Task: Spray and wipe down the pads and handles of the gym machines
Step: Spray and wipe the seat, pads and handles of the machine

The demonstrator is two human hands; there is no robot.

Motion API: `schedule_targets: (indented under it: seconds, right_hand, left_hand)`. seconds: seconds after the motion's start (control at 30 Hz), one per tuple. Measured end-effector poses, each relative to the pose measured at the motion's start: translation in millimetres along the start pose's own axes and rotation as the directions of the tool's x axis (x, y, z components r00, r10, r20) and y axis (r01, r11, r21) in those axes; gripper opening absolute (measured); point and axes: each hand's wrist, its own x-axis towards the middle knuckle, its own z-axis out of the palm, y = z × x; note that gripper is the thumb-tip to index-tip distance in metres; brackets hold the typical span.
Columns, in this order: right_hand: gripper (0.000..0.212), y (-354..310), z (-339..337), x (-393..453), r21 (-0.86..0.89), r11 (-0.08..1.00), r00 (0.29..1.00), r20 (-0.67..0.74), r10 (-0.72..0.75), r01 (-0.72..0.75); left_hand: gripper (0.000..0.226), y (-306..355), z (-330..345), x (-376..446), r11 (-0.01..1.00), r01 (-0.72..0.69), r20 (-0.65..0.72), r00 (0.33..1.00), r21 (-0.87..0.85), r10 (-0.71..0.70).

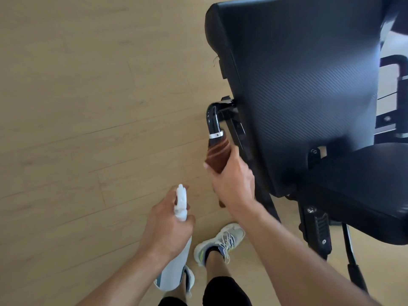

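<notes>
The right hand [231,182] was clamped around the brown striped cloth [217,155] at centre frame, fingers curled fully closed so the fabric wrapped the machine's side handle just below the silver ring on the glossy black bent tube [213,118]. That grip looked chosen to rub the whole way round the handle in one stroke rather than dabbing one face. Lower and to the left, the left hand [167,226] was closed around the neck of the white trigger spray bottle [176,246], nozzle pointing up-frame and held off to the side, probably kept ready without getting in the cloth's way. The big black textured back pad [298,85] filled the upper right, the black seat pad [364,191] sat at the right edge, and the pale wood-plank floor [88,107] spread across the left. Whether either pad was wet could not be told.
</notes>
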Motion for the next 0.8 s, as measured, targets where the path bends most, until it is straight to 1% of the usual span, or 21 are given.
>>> schedule_targets:
  seconds: [0.1, 0.17, 0.23, 0.3, 0.37, 0.43, 0.5, 0.57, 0.63, 0.7, 0.8]
  right_hand:
    - [0.047, -33, -9, 35, 0.094, 0.995, 1.000, 0.005, -0.021, 0.020]
    - [0.047, -48, -11, 51, 0.218, 0.976, 1.000, 0.010, 0.012, -0.013]
    - [0.042, -48, -10, 54, 0.270, 0.962, 0.999, 0.015, 0.044, -0.046]
    - [0.037, -32, -6, 35, 0.201, 0.977, 0.997, 0.031, 0.068, -0.073]
    - [0.030, 0, 3, 0, 0.137, 0.976, 0.985, 0.070, 0.159, -0.167]
    - [0.029, 32, 11, -38, 0.195, 0.935, 0.950, 0.156, 0.270, -0.297]
    - [0.032, 47, 14, -58, 0.228, 0.903, 0.925, 0.198, 0.324, -0.365]
    - [0.026, 43, 13, -53, 0.206, 0.916, 0.934, 0.177, 0.311, -0.344]
    - [0.022, 26, 9, -35, 0.177, 0.944, 0.959, 0.099, 0.265, -0.279]
    - [0.027, 1, 3, -6, 0.178, 0.962, 0.978, 0.049, 0.201, -0.206]
    - [0.040, -44, -9, 45, 0.271, 0.955, 0.993, 0.052, 0.108, -0.118]
  left_hand:
    - [0.043, 7, -4, 4, 0.998, -0.029, -0.040, 0.999, -0.053, 0.027]
    - [0.047, 14, -8, 8, 0.994, -0.039, -0.078, 0.996, -0.099, 0.031]
    - [0.050, 21, -10, 12, 0.993, -0.049, -0.096, 0.995, -0.108, 0.039]
    - [0.049, 30, -12, 14, 0.995, -0.077, -0.107, 0.992, -0.067, 0.070]
    - [0.042, 38, -13, 16, 0.993, -0.117, -0.123, 0.986, -0.020, 0.113]
    - [0.035, 45, -13, 15, 0.989, -0.149, -0.111, 0.983, -0.012, 0.147]
    - [0.033, 49, -13, 12, 0.985, -0.171, -0.086, 0.982, -0.024, 0.169]
    - [0.032, 47, -10, 9, 0.984, -0.174, -0.065, 0.983, -0.038, 0.171]
    - [0.034, 40, -8, 5, 0.984, -0.171, -0.066, 0.984, -0.054, 0.168]
    - [0.032, 28, -5, 1, 0.987, -0.155, -0.085, 0.985, -0.052, 0.150]
    - [0.033, 12, 0, -5, 0.991, -0.057, -0.109, 0.993, -0.124, 0.043]
